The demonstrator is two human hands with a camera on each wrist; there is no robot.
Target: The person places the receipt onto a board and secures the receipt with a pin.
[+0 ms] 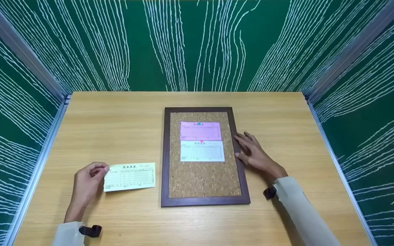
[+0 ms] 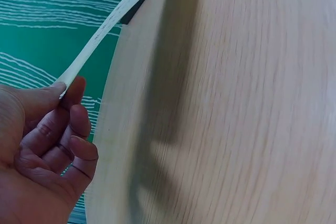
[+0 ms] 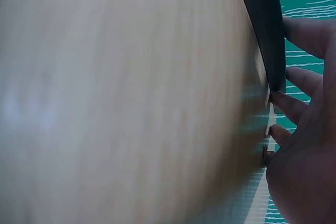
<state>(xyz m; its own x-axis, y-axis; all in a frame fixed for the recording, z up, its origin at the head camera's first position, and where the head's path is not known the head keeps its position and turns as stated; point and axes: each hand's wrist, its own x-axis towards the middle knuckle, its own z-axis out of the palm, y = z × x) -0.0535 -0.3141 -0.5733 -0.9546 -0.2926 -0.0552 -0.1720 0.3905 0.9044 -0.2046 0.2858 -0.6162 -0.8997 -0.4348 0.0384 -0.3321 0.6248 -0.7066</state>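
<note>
Between thumb and fingertips my left hand (image 1: 89,179) pinches the left edge of a pale yellow-green printed slip (image 1: 132,177). In the left wrist view the slip (image 2: 100,35) appears nearly edge-on, held above the wood. A framed cork board (image 1: 200,181) lies to the right of the slip. Pinned on it are a pink slip (image 1: 200,132), with a green pin (image 1: 199,124) at its top, and a white slip (image 1: 202,152) just below, with a red pin (image 1: 201,141). The fingers of my right hand (image 1: 257,153) touch the board's right side, fairly straight.
Everything lies on a light wooden table (image 1: 115,126). Green panels (image 1: 190,44) with white wavy lines stand behind it and on both sides. A dark wrist device (image 1: 92,231) sits at my left sleeve and another (image 1: 270,192) at my right.
</note>
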